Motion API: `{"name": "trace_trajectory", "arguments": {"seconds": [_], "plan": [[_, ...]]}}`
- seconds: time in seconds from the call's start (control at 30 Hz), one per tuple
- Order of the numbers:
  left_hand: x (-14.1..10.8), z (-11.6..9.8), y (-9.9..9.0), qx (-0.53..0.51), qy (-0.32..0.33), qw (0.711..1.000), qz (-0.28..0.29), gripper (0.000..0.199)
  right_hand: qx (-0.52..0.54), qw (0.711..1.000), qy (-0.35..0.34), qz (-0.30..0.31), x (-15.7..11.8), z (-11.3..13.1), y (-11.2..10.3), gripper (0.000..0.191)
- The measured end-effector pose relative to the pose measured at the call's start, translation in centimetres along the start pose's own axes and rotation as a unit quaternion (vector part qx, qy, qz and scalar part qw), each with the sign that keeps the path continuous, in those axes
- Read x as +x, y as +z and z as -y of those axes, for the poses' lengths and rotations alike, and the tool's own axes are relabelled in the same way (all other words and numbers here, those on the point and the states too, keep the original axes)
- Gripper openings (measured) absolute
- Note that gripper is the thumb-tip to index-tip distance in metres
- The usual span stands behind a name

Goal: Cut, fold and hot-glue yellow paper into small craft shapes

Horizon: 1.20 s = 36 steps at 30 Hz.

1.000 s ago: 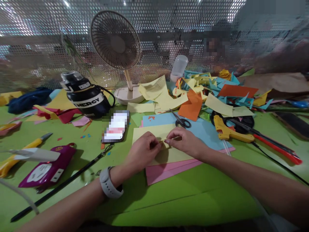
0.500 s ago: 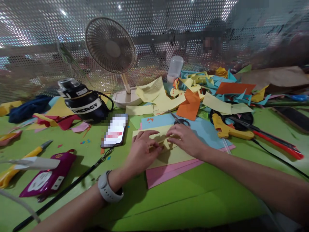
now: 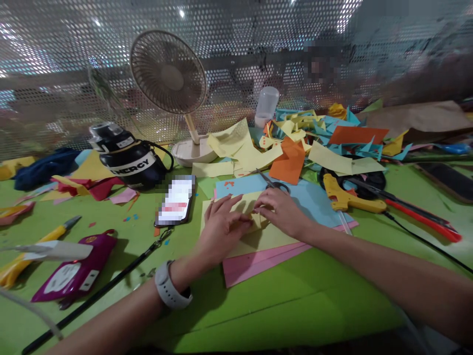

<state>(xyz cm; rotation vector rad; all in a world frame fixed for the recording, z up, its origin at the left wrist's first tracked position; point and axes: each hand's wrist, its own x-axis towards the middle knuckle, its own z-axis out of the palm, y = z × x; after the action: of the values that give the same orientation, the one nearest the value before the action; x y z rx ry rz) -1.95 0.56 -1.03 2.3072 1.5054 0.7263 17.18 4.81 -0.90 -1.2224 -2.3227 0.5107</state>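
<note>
My left hand (image 3: 220, 228), with a pale watch band at its wrist, rests over a light yellow paper sheet (image 3: 275, 234). Its thumb and a finger are closed at a small folded piece of yellow paper (image 3: 254, 225), partly hidden by the fingers. From the other side, my right hand (image 3: 283, 211) pinches the upper edge of that same piece. Pink sheets (image 3: 244, 271) and a blue sheet (image 3: 314, 197) lie beneath the yellow one. Just beyond my right hand are dark-handled scissors (image 3: 277, 186) on the blue sheet.
A phone (image 3: 176, 199), a black bottle (image 3: 133, 160) and a fan (image 3: 170, 74) stand or lie to the left and back. Paper scraps (image 3: 295, 128) pile up behind. At right are a yellow glue gun (image 3: 349, 197) and a red-handled tool (image 3: 424, 219). A purple pouch (image 3: 79, 266) lies front left.
My fingers have shifted slightly around the small yellow paper piece, and the right fingertips are drawn closer together on it. The view has moved a little; the other things stay put.
</note>
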Motion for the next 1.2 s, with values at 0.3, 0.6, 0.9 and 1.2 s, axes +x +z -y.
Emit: {"name": "trace_trajectory", "arguments": {"seconds": [0.3,0.6,0.9,1.2], "plan": [[-1.2,-1.2,-1.0,0.048,0.119,0.992,0.012,0.019,-0.029,1.0,0.003,-0.007,-0.4,0.4,0.0,0.011],[-0.7,-0.3,-1.3,-0.062,-0.062,0.994,0.065,0.017,-0.072,0.997,-0.01,-0.015,-0.9,0.9,0.0,0.014],[0.0,-1.3,-1.3,0.061,-0.075,0.993,0.062,0.018,-0.062,0.998,-0.013,-0.021,-0.9,0.7,0.1,0.012],[-0.3,-1.5,-1.0,0.139,-0.051,0.987,0.067,0.022,-0.029,0.993,-0.093,-0.074,-1.4,1.0,-0.6,0.016]]}}
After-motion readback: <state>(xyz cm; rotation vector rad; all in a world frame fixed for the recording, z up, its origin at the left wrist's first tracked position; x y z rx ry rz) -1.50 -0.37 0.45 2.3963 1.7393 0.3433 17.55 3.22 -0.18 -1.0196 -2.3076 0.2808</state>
